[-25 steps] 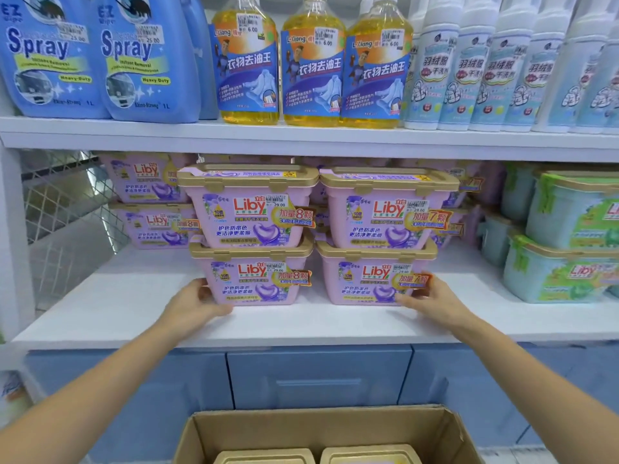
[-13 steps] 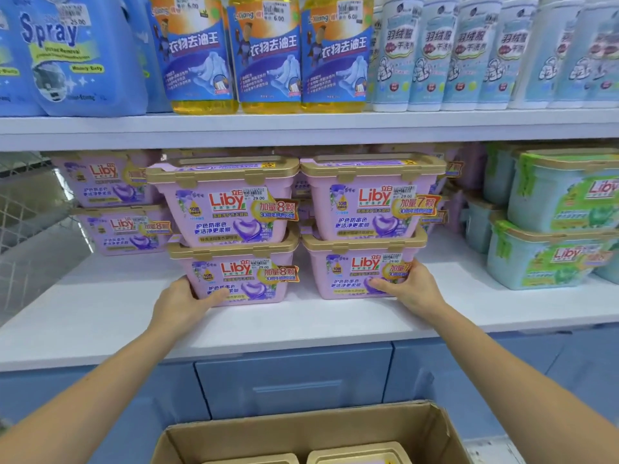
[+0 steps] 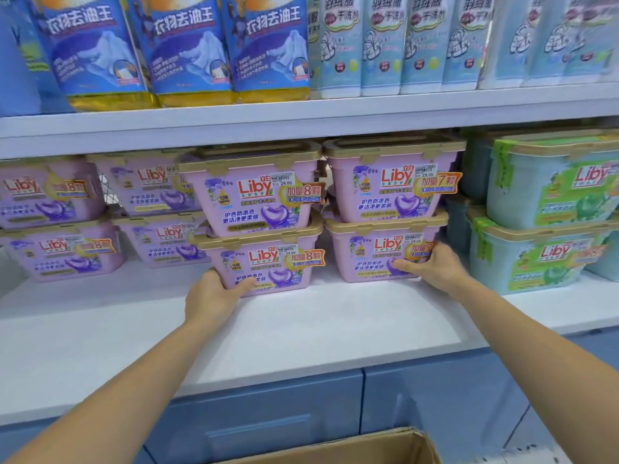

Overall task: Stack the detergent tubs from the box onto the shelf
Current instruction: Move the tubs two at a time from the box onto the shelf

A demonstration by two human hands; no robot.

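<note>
Lilac, gold-lidded tubs (image 3: 254, 202) in two stacks on the shelf (image 3: 301, 329), fingers (image 3: 244, 284) of left hand (image 3: 209, 298) and right hand (image 3: 435, 266) around the bottom tubs (image 3: 274, 266).

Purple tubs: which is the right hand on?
The right stack's bottom tub: right hand grips its front right corner; left hand holds the left stack's bottom tub.

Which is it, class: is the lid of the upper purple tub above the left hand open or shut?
Shut. The gold lid sits flat on the upper purple tub, both front clasps folded down.

Lilac tubs (image 3: 254, 195) (gold lids) stand upright, stacked in twos on the white shelf (image 3: 301, 329).
</note>
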